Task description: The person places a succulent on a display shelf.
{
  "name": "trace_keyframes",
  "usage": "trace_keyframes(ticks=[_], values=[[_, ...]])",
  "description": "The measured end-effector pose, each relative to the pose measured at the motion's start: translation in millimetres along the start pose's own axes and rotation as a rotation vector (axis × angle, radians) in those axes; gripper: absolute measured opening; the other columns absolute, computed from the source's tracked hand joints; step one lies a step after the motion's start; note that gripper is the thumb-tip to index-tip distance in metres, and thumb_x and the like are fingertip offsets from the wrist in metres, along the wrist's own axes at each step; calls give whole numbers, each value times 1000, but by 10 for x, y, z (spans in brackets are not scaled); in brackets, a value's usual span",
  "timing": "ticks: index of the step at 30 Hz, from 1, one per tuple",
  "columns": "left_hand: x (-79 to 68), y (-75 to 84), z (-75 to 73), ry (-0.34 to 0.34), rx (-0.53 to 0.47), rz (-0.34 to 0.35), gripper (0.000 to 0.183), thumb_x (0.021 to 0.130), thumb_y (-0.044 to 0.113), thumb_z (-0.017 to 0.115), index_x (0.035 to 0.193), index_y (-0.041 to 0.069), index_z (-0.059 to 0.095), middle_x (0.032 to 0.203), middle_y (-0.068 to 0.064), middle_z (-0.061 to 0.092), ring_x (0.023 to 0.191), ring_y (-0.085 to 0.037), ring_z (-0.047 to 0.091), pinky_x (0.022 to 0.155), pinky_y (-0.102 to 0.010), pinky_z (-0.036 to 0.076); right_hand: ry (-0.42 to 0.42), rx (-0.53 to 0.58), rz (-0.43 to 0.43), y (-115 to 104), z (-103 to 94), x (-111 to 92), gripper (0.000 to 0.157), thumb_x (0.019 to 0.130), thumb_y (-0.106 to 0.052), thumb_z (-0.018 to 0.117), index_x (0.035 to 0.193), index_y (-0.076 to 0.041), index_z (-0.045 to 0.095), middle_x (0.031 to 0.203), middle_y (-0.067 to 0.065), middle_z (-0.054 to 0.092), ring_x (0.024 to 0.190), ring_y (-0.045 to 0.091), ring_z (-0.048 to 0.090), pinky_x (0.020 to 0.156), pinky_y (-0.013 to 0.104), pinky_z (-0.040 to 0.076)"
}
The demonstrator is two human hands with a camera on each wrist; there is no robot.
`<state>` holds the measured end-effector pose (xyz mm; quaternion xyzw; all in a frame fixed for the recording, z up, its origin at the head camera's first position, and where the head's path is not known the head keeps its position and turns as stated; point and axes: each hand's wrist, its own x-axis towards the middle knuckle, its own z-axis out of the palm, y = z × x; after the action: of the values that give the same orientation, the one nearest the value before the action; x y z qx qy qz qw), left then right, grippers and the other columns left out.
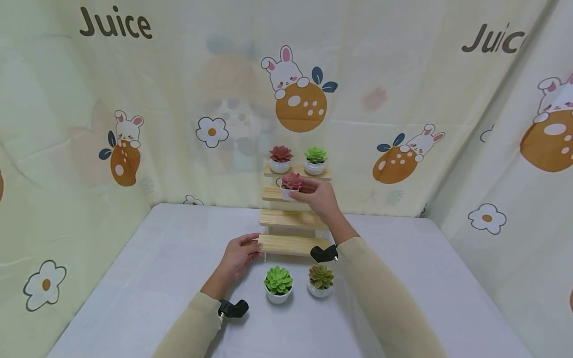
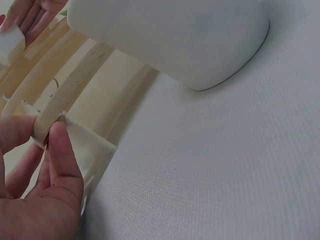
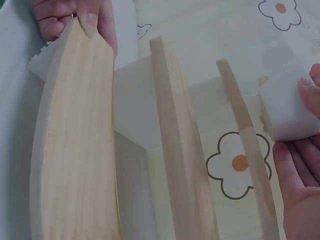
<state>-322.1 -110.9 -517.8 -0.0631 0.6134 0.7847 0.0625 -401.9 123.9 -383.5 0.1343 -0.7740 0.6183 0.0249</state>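
My right hand (image 1: 321, 198) holds a pinkish-red artificial succulent (image 1: 292, 181) in a white pot, at the left part of the second-highest step of a wooden tiered stand (image 1: 293, 218). Thumb and fingers grip the sides of the white pot (image 3: 290, 107), which in the right wrist view overlaps the edge of a step. Down at the lowest step (image 1: 295, 244), my left hand (image 1: 237, 256) pinches its left end between thumb and fingers, as the left wrist view also shows. On the top step stand a dark red succulent (image 1: 280, 155) and a bright green one (image 1: 316, 156).
In front of the stand, a green succulent (image 1: 278, 281) and a brownish-green one (image 1: 321, 277) stand in white pots on the white-covered table (image 1: 188, 258). A printed curtain (image 1: 179, 74) hangs close behind the stand and along both sides.
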Motion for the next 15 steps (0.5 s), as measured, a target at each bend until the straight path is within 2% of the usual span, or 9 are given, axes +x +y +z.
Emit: trace_keyframes(ticks=[5, 12, 15], values=[[5, 7, -3, 6, 9, -8, 41, 95, -2, 67, 136, -1, 61, 116, -15, 69, 86, -14, 69, 73, -24, 61, 0, -3, -20, -14, 83, 73, 51, 84, -18, 86, 131, -8, 69, 126, 14, 73, 114, 24, 70, 86, 26, 61], [-3, 7, 8, 6, 1, 2, 42, 95, -4, 67, 136, -3, 60, 113, -15, 70, 84, -14, 68, 71, -24, 61, -12, -51, -72, 21, 177, 158, 44, 84, -16, 86, 124, -7, 73, 118, 16, 75, 99, 20, 74, 87, 45, 62], [-10, 6, 9, 5, -5, 7, 42, 94, -4, 67, 136, -4, 60, 111, -15, 70, 83, -14, 68, 71, -24, 61, -5, -55, -64, 38, 203, 181, 45, 83, -16, 86, 125, -5, 73, 119, 17, 75, 101, 22, 74, 87, 46, 62]])
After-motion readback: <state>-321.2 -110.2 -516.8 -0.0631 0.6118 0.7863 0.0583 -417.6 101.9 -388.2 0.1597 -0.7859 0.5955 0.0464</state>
